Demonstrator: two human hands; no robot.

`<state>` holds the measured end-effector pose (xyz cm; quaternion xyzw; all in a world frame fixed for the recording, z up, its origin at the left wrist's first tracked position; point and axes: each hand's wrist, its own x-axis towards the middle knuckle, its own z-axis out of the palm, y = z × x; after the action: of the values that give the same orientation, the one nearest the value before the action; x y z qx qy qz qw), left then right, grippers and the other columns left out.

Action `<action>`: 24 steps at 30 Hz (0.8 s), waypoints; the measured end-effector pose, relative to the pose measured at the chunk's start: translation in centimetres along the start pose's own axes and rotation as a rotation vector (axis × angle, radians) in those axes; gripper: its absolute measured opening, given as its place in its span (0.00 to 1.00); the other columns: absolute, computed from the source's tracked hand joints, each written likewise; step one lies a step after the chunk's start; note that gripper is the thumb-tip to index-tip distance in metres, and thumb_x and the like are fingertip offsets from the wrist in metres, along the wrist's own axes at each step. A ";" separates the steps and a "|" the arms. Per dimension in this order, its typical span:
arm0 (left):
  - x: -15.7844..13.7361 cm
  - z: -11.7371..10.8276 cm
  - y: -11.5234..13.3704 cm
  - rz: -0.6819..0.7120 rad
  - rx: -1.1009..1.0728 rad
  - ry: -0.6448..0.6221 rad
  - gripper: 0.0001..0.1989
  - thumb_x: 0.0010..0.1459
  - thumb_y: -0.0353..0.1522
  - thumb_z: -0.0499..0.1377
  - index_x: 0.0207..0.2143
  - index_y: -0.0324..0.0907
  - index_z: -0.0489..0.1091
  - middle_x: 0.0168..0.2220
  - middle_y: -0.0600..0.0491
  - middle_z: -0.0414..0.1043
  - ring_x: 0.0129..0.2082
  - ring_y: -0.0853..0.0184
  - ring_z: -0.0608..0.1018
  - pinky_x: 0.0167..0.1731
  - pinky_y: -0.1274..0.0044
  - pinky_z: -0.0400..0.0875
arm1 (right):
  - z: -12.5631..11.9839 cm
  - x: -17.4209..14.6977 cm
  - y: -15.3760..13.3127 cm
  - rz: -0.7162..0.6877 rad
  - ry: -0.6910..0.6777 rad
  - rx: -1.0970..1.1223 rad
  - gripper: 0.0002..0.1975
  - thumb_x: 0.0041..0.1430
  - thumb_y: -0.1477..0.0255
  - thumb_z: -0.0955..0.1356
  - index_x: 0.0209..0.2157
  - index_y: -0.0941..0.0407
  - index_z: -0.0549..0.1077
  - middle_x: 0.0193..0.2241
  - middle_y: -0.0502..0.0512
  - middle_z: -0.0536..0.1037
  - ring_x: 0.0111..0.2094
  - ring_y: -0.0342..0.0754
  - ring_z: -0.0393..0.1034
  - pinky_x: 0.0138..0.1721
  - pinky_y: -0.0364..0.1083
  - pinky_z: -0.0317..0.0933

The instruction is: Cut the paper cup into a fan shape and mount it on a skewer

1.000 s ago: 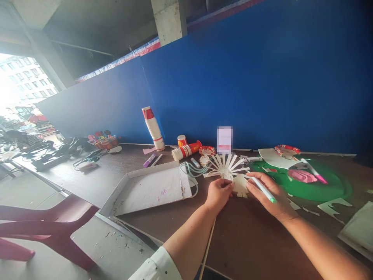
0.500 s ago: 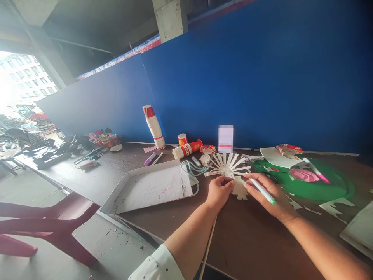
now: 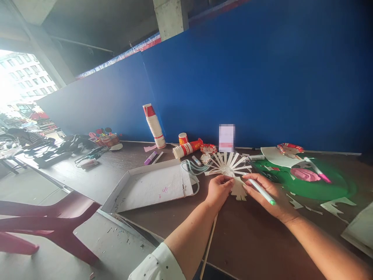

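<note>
Between my hands is a small cream paper cutout (image 3: 239,189) with notched lower edges. My left hand (image 3: 220,191) pinches its left side, fingers closed. My right hand (image 3: 266,194) has a white marker with a green end (image 3: 262,191) lying across its fingers, while its fingertips touch the cutout's right edge. Just beyond my fingers lies a cup cut into fanned white strips (image 3: 227,165). A thin wooden stick (image 3: 208,249) runs below my left wrist toward the table's near edge; whether the hand touches it is hidden.
A shallow white cardboard box lid (image 3: 151,186) lies to the left. Stacked paper cups (image 3: 155,126) stand by the blue partition (image 3: 262,77), near fallen cups (image 3: 188,147). On the right are a green round sheet (image 3: 323,186), a pink marker (image 3: 317,170) and paper scraps (image 3: 338,204). A maroon chair (image 3: 58,217) stands lower left.
Very little differs. The cutout is tilted slightly and both hands have shifted by a tiny amount, still gripping the same things.
</note>
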<state>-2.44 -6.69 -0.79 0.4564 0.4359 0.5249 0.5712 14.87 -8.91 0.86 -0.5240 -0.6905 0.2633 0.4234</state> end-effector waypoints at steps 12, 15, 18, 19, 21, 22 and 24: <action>-0.1 0.1 0.5 -0.053 -0.024 0.007 0.15 0.44 0.41 0.68 0.26 0.38 0.71 0.18 0.58 0.63 0.17 0.77 0.61 0.19 0.80 0.55 | 0.1 -0.2 -0.2 0.000 -0.006 0.018 0.13 0.55 0.60 0.68 0.41 0.50 0.73 0.31 0.49 0.80 0.31 0.48 0.76 0.34 0.44 0.70; 0.0 0.1 0.5 -0.033 -0.033 0.023 0.17 0.43 0.42 0.68 0.26 0.38 0.71 0.19 0.57 0.64 0.17 0.76 0.62 0.19 0.80 0.56 | 0.0 -0.3 -0.5 0.003 0.015 -0.011 0.13 0.56 0.61 0.68 0.42 0.50 0.73 0.32 0.50 0.81 0.32 0.49 0.77 0.34 0.45 0.70; 0.3 0.0 0.4 -0.022 -0.057 0.059 0.19 0.43 0.45 0.68 0.27 0.38 0.72 0.19 0.57 0.63 0.17 0.76 0.62 0.18 0.80 0.57 | -0.1 -0.2 -0.5 -0.005 0.051 -0.049 0.14 0.58 0.62 0.67 0.44 0.50 0.73 0.35 0.52 0.82 0.35 0.51 0.77 0.36 0.46 0.70; 0.4 -0.1 0.3 -0.026 -0.065 0.075 0.20 0.43 0.45 0.68 0.28 0.38 0.72 0.19 0.58 0.63 0.16 0.76 0.62 0.18 0.80 0.58 | -0.1 -0.1 -0.3 -0.014 0.066 -0.071 0.14 0.58 0.63 0.67 0.45 0.50 0.73 0.36 0.52 0.82 0.36 0.51 0.78 0.38 0.47 0.70; 0.6 -0.3 0.4 -0.030 -0.078 0.106 0.21 0.42 0.46 0.68 0.30 0.38 0.72 0.19 0.58 0.63 0.15 0.76 0.61 0.16 0.80 0.59 | -0.1 0.1 0.4 -0.049 0.090 -0.140 0.15 0.59 0.65 0.65 0.47 0.50 0.74 0.38 0.53 0.82 0.38 0.51 0.77 0.41 0.48 0.70; 0.7 -0.5 0.4 -0.027 -0.080 0.120 0.21 0.42 0.46 0.68 0.30 0.38 0.72 0.19 0.58 0.63 0.15 0.76 0.61 0.15 0.80 0.59 | -0.1 0.3 0.9 -0.074 0.088 -0.188 0.16 0.59 0.67 0.65 0.48 0.51 0.74 0.38 0.53 0.81 0.38 0.51 0.77 0.42 0.49 0.69; 0.6 -0.6 0.7 -0.008 -0.086 0.151 0.21 0.42 0.46 0.67 0.31 0.38 0.72 0.19 0.58 0.62 0.15 0.77 0.61 0.15 0.81 0.59 | 0.0 0.5 2.0 -0.142 0.066 -0.276 0.18 0.60 0.67 0.63 0.50 0.51 0.75 0.40 0.55 0.80 0.39 0.51 0.76 0.42 0.48 0.68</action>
<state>-3.15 -5.99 -0.29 0.3890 0.4565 0.5737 0.5578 15.82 -7.82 -0.55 -0.5354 -0.7413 0.1178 0.3872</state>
